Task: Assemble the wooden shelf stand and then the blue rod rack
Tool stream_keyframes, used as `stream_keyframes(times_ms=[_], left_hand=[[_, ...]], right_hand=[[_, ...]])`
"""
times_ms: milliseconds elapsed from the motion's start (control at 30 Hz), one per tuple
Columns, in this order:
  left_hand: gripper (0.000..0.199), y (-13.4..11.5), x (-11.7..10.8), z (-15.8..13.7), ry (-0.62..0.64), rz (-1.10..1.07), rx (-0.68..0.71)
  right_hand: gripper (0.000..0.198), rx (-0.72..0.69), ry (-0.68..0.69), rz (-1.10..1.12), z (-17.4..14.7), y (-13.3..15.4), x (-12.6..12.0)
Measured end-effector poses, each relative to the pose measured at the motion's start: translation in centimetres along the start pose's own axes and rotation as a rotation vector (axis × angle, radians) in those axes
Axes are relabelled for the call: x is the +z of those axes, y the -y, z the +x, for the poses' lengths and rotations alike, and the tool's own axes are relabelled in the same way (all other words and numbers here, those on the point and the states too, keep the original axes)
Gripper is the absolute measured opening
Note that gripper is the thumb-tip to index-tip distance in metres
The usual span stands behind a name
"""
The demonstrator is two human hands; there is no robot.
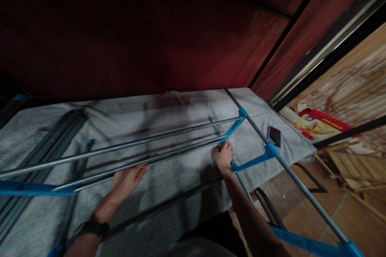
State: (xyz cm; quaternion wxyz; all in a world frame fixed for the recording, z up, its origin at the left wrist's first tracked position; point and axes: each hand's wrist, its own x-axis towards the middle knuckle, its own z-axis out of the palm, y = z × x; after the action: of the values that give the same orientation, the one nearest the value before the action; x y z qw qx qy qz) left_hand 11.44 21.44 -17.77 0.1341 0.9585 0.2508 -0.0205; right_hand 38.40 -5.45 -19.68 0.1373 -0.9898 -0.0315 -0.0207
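Note:
Grey metal tubes joined by blue plastic brackets make up a rack-like frame over the covered surface. My left hand [128, 178] is at the lower pair of long tubes [169, 156], fingers along the nearer tube and the thumb side hidden. My right hand [224, 156] closes around a short tube at the joint between the upper blue bracket [233, 129] and the lower blue bracket [251, 161]; its palm hides the exact contact. Above both hands runs another long tube [135, 143]. A long side pole [301, 190] passes through the brackets' outer ends.
A grey cloth [187, 180] covers the surface. Several loose tubes [45, 152] lie at the left. A phone [274, 136] rests near the right edge. A red and yellow box [325, 122] and wooden slats [352, 168] are beyond it, beside dark metal bars.

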Motion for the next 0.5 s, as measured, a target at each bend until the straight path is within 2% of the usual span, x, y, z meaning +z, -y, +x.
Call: stream_keyframes(times_ms=[333, 500], left_hand=[[0.052, -0.54, -0.15, -0.15, 0.035, 0.075, 0.035], [0.051, -0.83, -0.38, -0.1, 0.032, 0.084, -0.008]], right_hand=[[0.061, 0.005, -0.005, -0.005, 0.12, -0.04, 0.09], [0.062, 0.007, -0.006, -0.009, 0.18, -0.05, 0.11]])
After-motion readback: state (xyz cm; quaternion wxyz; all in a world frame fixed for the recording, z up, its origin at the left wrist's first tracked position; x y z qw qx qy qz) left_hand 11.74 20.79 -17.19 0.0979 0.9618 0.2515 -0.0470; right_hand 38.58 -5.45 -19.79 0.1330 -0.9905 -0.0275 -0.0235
